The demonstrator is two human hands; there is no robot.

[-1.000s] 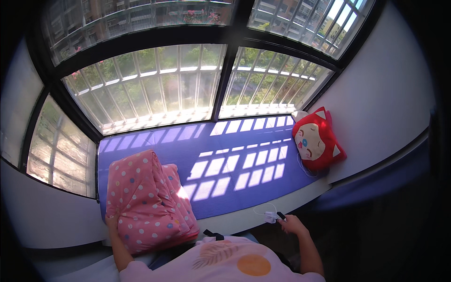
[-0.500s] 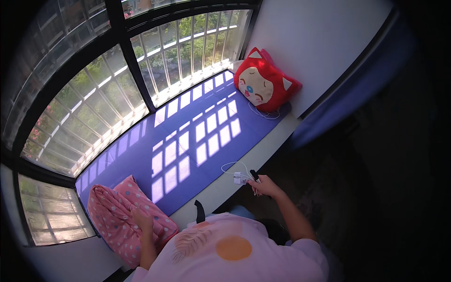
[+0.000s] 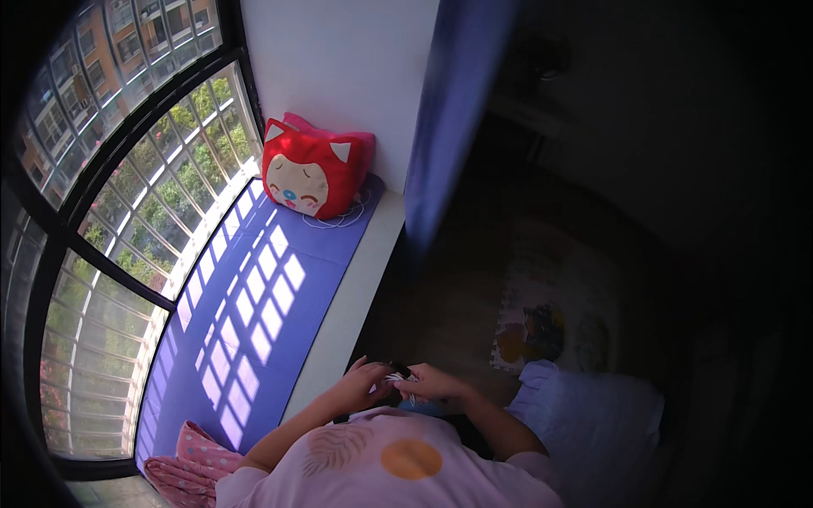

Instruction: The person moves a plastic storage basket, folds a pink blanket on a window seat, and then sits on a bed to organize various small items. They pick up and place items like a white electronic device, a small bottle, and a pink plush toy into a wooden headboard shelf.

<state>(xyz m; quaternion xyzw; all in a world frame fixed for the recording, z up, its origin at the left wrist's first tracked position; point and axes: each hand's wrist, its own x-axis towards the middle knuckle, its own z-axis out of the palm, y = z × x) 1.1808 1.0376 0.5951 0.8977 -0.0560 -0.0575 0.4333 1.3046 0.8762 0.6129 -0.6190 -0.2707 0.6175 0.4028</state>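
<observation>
Barred windows (image 3: 161, 169) border a sunlit purple mat (image 3: 326, 262), a pink dotted cloth (image 3: 193, 464) on its near end and a red cushion (image 3: 292, 165) on its far one, then come the left hand (image 3: 361, 385), its grip unclear, a white cable (image 3: 393, 378) in between, the right hand (image 3: 430, 383) pinching it, and pale fabric (image 3: 593, 411).

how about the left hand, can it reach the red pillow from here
Probably not without moving closer: the red pillow sits far along the purple mat, while the left hand is at the white cable in the right hand. Nothing seems in the way.
</observation>
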